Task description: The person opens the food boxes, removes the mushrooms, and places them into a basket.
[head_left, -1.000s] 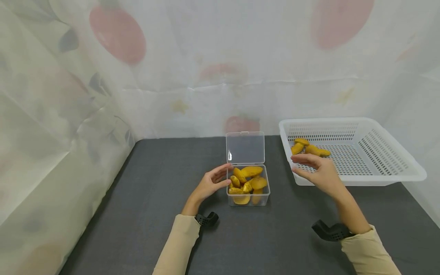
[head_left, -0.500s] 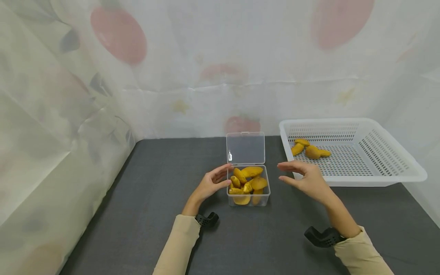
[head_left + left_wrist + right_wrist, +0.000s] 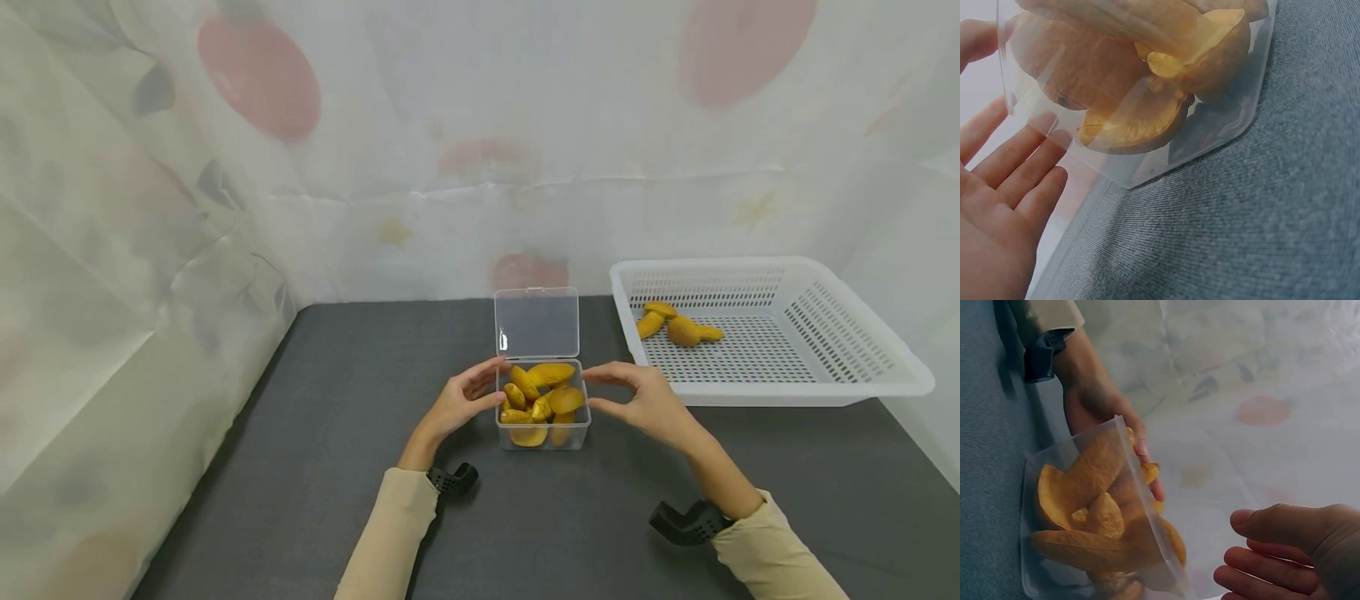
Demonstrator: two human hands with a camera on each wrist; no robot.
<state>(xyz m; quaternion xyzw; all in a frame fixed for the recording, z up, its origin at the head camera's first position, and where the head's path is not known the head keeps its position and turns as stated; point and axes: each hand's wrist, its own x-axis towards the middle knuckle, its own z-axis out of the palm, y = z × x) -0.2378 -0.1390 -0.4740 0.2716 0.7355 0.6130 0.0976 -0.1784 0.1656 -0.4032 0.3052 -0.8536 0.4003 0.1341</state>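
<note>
A clear plastic box (image 3: 512, 437) filled with several yellow mushrooms (image 3: 551, 374) stands mid-table, its hinged lid (image 3: 536, 323) raised at the back. Along the box's left wall lies my left hand (image 3: 463, 397), fingertips and thumb at the wall without curling round it. The left wrist view shows those fingers (image 3: 1019, 153) fairly straight beside the clear wall. At the box's right side is my right hand (image 3: 645, 402), thumb and fingers spread and holding nothing. In the right wrist view, a gap shows between the right hand (image 3: 1285, 550) and the box (image 3: 1032, 506).
A white perforated basket (image 3: 825, 389) stands at the back right with two yellow mushrooms (image 3: 684, 331) at its left end. Dark grey cloth (image 3: 360, 375) covers the table. A printed sheet (image 3: 420, 100) hangs behind, and another rises on the left.
My right hand has moved left from the basket's front left corner to the right side of the box. My left hand and the box stay where they were.
</note>
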